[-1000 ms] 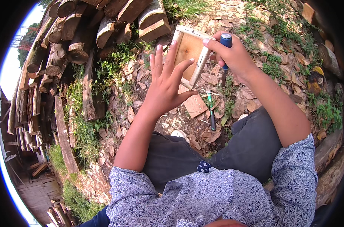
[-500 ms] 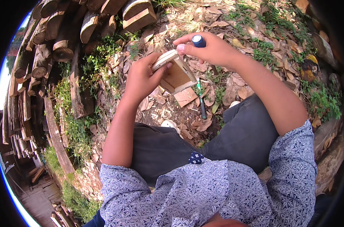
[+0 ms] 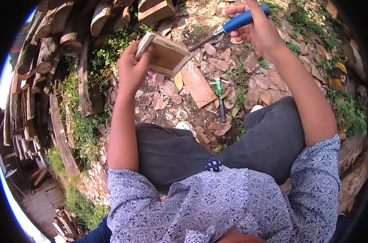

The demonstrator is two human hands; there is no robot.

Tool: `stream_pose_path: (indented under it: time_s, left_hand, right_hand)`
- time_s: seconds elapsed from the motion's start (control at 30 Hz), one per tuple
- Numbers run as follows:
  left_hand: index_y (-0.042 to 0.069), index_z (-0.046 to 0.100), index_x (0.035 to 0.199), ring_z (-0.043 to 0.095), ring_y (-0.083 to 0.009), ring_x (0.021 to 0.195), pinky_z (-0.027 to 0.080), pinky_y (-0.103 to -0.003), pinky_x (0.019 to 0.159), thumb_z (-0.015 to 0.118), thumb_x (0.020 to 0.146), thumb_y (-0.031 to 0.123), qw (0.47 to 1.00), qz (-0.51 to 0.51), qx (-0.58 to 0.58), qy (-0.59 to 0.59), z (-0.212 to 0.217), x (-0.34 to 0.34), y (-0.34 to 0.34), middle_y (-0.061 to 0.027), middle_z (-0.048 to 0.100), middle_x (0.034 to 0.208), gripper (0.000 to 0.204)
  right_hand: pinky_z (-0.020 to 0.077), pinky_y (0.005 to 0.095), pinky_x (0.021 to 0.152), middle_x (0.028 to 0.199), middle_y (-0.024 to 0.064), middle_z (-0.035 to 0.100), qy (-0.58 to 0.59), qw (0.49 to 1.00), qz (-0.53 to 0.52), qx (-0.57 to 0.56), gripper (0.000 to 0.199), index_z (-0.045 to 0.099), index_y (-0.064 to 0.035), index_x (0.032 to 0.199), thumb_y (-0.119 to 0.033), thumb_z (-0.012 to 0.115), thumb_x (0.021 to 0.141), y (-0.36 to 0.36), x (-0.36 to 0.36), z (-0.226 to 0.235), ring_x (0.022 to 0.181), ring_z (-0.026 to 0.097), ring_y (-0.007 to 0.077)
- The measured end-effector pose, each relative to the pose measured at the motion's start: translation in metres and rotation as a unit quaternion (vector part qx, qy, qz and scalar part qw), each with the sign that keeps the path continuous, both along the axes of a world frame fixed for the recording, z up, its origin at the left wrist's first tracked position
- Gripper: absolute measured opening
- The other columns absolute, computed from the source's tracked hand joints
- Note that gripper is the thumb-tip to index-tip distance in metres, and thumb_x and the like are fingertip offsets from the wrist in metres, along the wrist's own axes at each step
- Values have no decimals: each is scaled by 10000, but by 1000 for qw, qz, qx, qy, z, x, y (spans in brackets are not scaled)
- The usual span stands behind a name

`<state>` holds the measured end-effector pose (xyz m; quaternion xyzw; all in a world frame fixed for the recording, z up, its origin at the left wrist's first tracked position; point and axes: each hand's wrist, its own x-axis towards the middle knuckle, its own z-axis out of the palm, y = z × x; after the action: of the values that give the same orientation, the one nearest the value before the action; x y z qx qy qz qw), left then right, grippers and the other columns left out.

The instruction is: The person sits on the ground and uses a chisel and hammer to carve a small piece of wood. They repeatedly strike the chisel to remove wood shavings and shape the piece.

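My left hand (image 3: pixel 131 67) grips a small shallow wooden frame (image 3: pixel 168 60) by its left side, thumb over the edge. The frame is tilted, with a brown panel set inside pale rails. Up and to the right, my right hand (image 3: pixel 267 36) holds a chisel (image 3: pixel 244 20) by its blue handle, several fingers loosely extended. Its metal blade slants down-left, and the tip comes close to the frame's right corner; whether they touch I cannot tell. Below the frame a flat wooden board (image 3: pixel 198 86) lies on the ground. Beside it rests a slim green-and-black hand tool (image 3: pixel 221 101).
Stacked logs and sawn timber (image 3: pixel 48 56) rise at the left. Dry leaves (image 3: pixel 273 81), wood shavings and green weeds (image 3: pixel 348 109) cover the ground. My bent legs (image 3: pixel 168 152) are close below, with pale shoes (image 3: pixel 187 128) showing. More logs (image 3: pixel 354 174) lie at the right edge.
My right hand has moved up and right, away from the frame's top edge, and the chisel now shows along its length. The frame has shifted left and tilted, uncovering more of the board.
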<state>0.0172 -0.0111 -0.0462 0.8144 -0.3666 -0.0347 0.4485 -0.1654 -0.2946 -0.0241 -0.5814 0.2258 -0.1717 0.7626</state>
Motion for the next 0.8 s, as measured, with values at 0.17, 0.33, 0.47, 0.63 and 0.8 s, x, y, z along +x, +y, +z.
stream_pose_path:
  time_s: [0.17,0.33,0.47,0.63,0.8]
  left_hand:
    - [17,655,1142,566,-73,811,470,-254,739,679,1011,259,992,17,-84,87,-1,7,2,6,660,914,277]
    - [50,640,1125,580,-46,821,472,-234,733,666,1022,252,978,17,-151,140,3,5,2,12,665,933,228]
    - [53,637,1132,589,-48,831,481,-234,745,667,1022,243,979,6,-165,123,7,2,2,11,669,944,221]
    - [43,638,1166,593,-57,842,491,-242,758,667,1023,239,982,5,-151,111,6,1,2,4,673,964,244]
    - [39,634,1174,591,-58,870,482,-240,786,667,1024,245,983,-1,-149,110,6,0,-1,6,671,981,257]
  right_hand:
    - [610,370,644,828,175,695,-89,996,-9,13,685,602,-42,995,-646,287,1066,-1,1,1,682,692,229]
    - [606,404,640,830,188,691,-153,988,3,24,710,602,-43,966,-667,275,1056,2,0,2,701,695,258]
    - [600,416,649,824,189,695,-169,984,-16,51,717,612,-44,958,-662,262,1060,3,-3,4,708,696,267]
    - [597,394,658,818,190,703,-165,986,-24,22,686,614,-53,938,-625,259,1074,7,-7,9,712,696,264]
    - [589,385,652,817,189,703,-135,990,-33,14,676,613,-48,917,-608,270,1079,6,-12,16,709,693,266]
